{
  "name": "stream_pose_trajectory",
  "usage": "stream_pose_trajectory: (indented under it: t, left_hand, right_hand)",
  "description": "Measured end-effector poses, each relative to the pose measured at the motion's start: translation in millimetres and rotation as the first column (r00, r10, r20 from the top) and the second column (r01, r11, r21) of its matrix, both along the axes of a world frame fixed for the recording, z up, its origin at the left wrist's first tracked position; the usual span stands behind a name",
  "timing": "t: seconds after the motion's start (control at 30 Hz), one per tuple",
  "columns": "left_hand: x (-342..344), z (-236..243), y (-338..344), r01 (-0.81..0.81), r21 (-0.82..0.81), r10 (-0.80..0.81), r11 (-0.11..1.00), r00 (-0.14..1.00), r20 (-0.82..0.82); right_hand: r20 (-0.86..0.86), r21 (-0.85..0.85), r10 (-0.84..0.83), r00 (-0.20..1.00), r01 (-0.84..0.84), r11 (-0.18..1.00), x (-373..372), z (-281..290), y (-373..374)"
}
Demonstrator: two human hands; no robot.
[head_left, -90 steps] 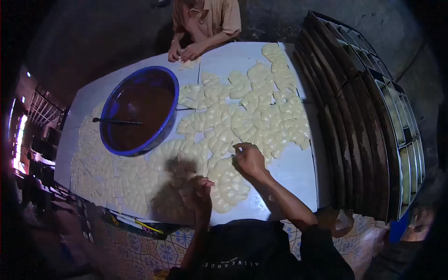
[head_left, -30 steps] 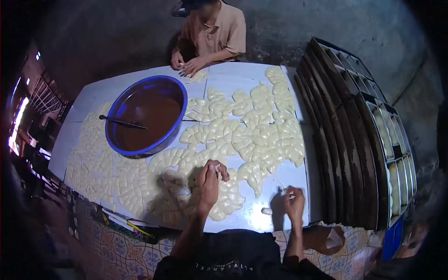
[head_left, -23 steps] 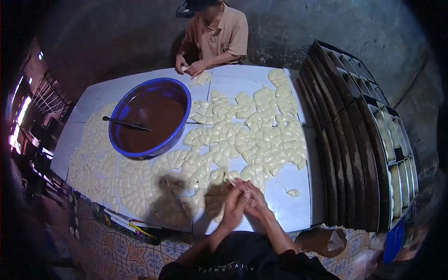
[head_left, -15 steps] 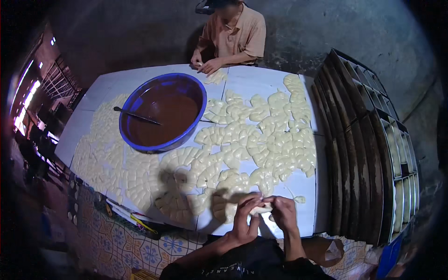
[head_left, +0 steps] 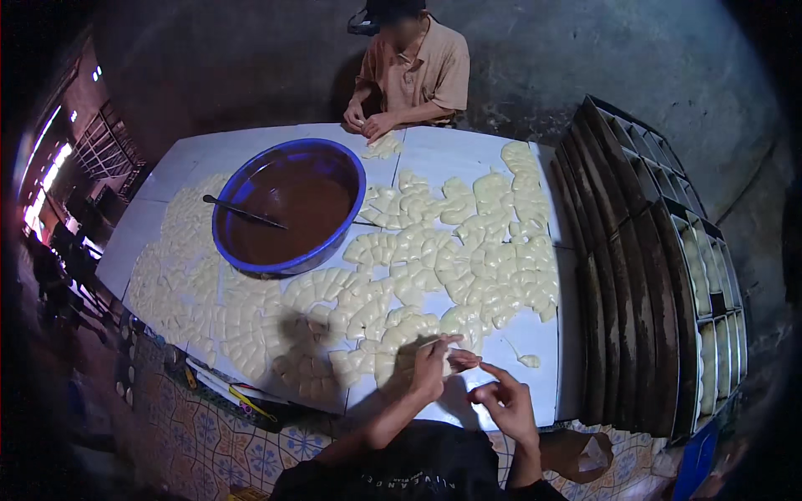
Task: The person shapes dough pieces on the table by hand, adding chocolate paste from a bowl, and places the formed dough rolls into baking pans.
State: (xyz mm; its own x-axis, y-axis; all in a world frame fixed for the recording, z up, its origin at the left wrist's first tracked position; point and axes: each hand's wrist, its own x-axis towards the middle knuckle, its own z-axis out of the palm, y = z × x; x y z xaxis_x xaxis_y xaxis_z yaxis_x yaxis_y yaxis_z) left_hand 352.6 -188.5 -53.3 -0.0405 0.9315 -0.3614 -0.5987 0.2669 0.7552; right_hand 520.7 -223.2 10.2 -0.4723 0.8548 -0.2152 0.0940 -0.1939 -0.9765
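Observation:
My left hand (head_left: pixel 436 367) is over the near edge of the table, its fingers stretched out to the right. Close beside it is my right hand (head_left: pixel 508 405), thumb and fingers apart, one fingertip near the left hand's fingertips. No dough shows between the hands; the left palm is partly hidden. Just beyond them, many flattened, glossy pale dough pieces (head_left: pixel 405 330) lie in overlapping rows. A small scrap of dough (head_left: pixel 529 361) with a thin tail sits apart, to the right of my hands.
A blue basin (head_left: pixel 357 209) of brown filling, with a dark-handled utensil (head_left: pixel 242 211) in it, stands on the white table (head_left: pixel 451 142). Opposite, a person (head_left: pixel 409 75) handles dough. Stacked dark trays (head_left: pixel 635 309), some holding pale dough, rise along the right.
The pale dough piece pinched between both hands is no longer visible there. My hands have parted, with fingers straightened; the right moved slightly down. The whole view shifted a little.

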Motion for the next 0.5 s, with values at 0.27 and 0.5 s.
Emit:
stream_pose_trajectory:
  t: [0.27, 0.5]
  left_hand:
    - [26.1, -33.2, -24.9, 0.259, 0.184, -0.255, 0.948, 0.966, -0.043]
    - [-98.0, 6.4, 7.7, 0.095, 0.359, 0.317, 0.929, 0.298, -0.900]
  right_hand:
    - [0.122, 0.267, -0.312, 0.942, 0.272, 0.925, -17.8, -33.2, -2.5]
    - [0.122, -0.161, -0.459, 0.880, 0.474, 0.866, 123.1, -69.5, 11.7]
